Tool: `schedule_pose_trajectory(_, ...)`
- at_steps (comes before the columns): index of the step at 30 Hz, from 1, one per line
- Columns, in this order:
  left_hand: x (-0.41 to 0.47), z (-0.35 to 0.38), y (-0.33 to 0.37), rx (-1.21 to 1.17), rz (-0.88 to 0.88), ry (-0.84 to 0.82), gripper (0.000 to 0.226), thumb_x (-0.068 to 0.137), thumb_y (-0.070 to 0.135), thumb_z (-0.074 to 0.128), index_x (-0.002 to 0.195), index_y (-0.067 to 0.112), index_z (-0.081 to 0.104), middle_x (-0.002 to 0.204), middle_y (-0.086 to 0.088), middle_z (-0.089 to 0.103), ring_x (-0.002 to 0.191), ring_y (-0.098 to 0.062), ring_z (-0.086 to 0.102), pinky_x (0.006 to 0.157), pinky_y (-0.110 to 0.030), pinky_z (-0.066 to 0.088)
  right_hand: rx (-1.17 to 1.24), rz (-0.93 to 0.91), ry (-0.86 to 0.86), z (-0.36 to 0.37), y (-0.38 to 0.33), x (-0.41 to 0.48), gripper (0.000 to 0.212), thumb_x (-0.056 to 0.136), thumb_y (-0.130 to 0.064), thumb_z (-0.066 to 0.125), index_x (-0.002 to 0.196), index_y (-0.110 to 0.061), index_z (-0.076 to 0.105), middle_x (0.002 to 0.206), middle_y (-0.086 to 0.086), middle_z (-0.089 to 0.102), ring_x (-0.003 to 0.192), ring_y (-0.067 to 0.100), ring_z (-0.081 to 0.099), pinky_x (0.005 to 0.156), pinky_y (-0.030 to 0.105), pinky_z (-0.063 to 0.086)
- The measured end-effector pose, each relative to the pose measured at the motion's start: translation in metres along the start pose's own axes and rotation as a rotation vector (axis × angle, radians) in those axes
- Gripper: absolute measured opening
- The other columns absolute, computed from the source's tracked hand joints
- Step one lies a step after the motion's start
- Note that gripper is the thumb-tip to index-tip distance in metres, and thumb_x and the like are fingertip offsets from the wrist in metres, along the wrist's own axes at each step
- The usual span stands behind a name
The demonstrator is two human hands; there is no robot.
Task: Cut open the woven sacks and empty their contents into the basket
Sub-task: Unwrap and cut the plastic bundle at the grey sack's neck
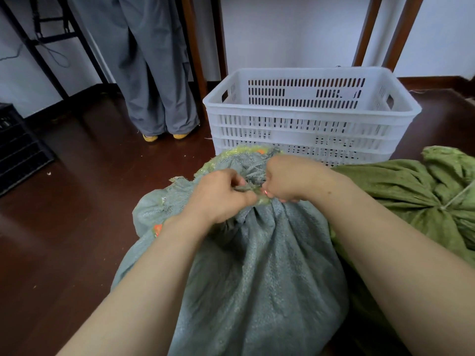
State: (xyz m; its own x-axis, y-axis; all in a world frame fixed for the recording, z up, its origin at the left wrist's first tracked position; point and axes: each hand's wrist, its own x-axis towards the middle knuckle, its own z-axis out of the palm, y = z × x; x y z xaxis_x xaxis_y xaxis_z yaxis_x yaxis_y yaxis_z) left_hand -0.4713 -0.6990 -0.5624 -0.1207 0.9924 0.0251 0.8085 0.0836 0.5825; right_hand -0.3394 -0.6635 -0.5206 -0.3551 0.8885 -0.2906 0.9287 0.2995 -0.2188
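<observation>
white basket stood open-topped behind grey sack, green sack crowded the right, bare floor lay free left

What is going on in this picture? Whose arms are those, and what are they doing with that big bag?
The camera sits on a person's head and looks down, so the arms are that person's own. The left hand and the right hand both pinch the bunched, tied neck of a grey-blue woven sack standing on the dark floor. Something small and pinkish shows at the right hand; I cannot tell what it is. A green sack, still tied with string, lies to the right. Behind stands a white plastic basket. Someone else's grey trouser legs stand further back.
</observation>
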Motion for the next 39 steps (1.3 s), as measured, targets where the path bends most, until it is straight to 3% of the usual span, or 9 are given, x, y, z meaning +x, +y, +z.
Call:
schedule_pose_trajectory(3, 0.002, -0.003, -0.004, -0.019, 0.020, -0.060, 0.030, 0.068, 0.030, 0.083, 0.078, 0.020, 0.057, 0.075, 0.003, 0.058, 0.068, -0.015, 0.051, 0.062, -0.025, 0.038, 0.025, -0.007, -0.051, -0.004, -0.002, -0.004, 0.012, 0.094, -0.006, 0.052, 0.086, -0.001, 0.059, 0.066, 0.005, 0.052, 0.050, 0.015, 0.048, 0.045, 0.023, 0.042)
schedule_pose_trajectory(6, 0.002, -0.005, -0.007, 0.002, 0.040, 0.055, 0.025, 0.070, 0.019, 0.083, 0.077, 0.022, 0.059, 0.069, 0.008, 0.053, 0.076, -0.016, 0.052, 0.063, -0.023, 0.033, 0.002, -0.028, -0.032, -0.010, -0.002, -0.009, 0.021, 0.097, -0.006, 0.047, 0.077, -0.004, 0.054, 0.064, 0.003, 0.047, 0.047, 0.013, 0.041, 0.041, 0.021, 0.036)
schedule_pose_trajectory(13, 0.003, -0.003, 0.000, 0.036, 0.130, 0.144, 0.013, 0.073, 0.018, 0.076, 0.081, 0.018, 0.066, 0.071, 0.002, 0.058, 0.076, -0.021, 0.054, 0.065, -0.025, 0.035, -0.048, -0.007, 0.086, -0.008, -0.010, -0.006, 0.031, 0.092, -0.011, 0.048, 0.062, -0.010, 0.041, 0.061, 0.001, 0.041, 0.053, 0.016, 0.039, 0.059, 0.030, 0.041)
schedule_pose_trajectory(20, 0.006, -0.006, -0.010, -0.044, 0.069, 0.367, 0.013, 0.069, 0.018, 0.078, 0.079, 0.017, 0.070, 0.077, 0.004, 0.060, 0.079, -0.018, 0.056, 0.067, -0.022, 0.033, -0.033, -0.028, 0.115, -0.010, -0.013, -0.008, 0.031, 0.093, -0.014, 0.049, 0.064, -0.012, 0.040, 0.064, 0.001, 0.040, 0.057, 0.017, 0.040, 0.066, 0.034, 0.044)
schedule_pose_trajectory(24, 0.002, 0.004, 0.002, -0.099, 0.119, 0.372, 0.013, 0.069, 0.021, 0.081, 0.075, 0.015, 0.071, 0.074, 0.006, 0.061, 0.077, -0.016, 0.055, 0.067, -0.023, 0.034, -0.017, -0.031, 0.177, -0.008, -0.018, -0.006, 0.030, 0.093, -0.018, 0.051, 0.066, -0.015, 0.037, 0.070, 0.001, 0.043, 0.071, 0.021, 0.050, 0.078, 0.040, 0.051)
schedule_pose_trajectory(29, 0.014, -0.014, -0.016, -0.319, -0.110, 0.431, 0.014, 0.067, 0.019, 0.080, 0.066, 0.010, 0.069, 0.067, 0.001, 0.067, 0.064, -0.013, 0.055, 0.066, -0.023, 0.042, 0.027, -0.080, 0.173, -0.004, -0.019, -0.007, 0.027, 0.096, -0.021, 0.050, 0.070, -0.016, 0.044, 0.070, -0.001, 0.045, 0.064, 0.017, 0.049, 0.069, 0.036, 0.050)
schedule_pose_trajectory(33, 0.019, -0.024, -0.021, -0.396, -0.126, 0.410, 0.013, 0.068, 0.017, 0.082, 0.067, 0.018, 0.069, 0.063, 0.001, 0.065, 0.057, -0.012, 0.053, 0.067, -0.029, 0.049, 0.444, -0.052, 0.131, -0.022, -0.003, -0.005, 0.018, 0.095, -0.014, 0.052, 0.104, 0.001, 0.055, 0.068, -0.001, 0.044, 0.043, 0.008, 0.036, 0.039, 0.017, 0.035)
schedule_pose_trajectory(35, 0.017, -0.024, -0.022, -0.389, -0.072, 0.346, 0.012, 0.069, 0.014, 0.082, 0.077, 0.015, 0.073, 0.076, -0.004, 0.070, 0.065, -0.015, 0.058, 0.076, -0.036, 0.054, 0.799, 0.022, 0.172, -0.032, 0.009, -0.002, 0.017, 0.092, -0.012, 0.057, 0.102, 0.002, 0.059, 0.063, 0.002, 0.048, 0.035, 0.006, 0.032, 0.032, 0.016, 0.025)
schedule_pose_trajectory(39, 0.012, -0.021, -0.008, -0.361, 0.030, 0.305, 0.015, 0.073, 0.010, 0.079, 0.085, 0.018, 0.076, 0.081, -0.003, 0.073, 0.069, -0.012, 0.060, 0.081, -0.036, 0.056, 1.022, 0.106, 0.194, -0.018, 0.012, 0.015, 0.070, 0.077, -0.055, 0.070, 0.118, -0.001, 0.053, 0.082, 0.009, 0.068, 0.031, 0.004, 0.032, 0.032, 0.012, 0.026)
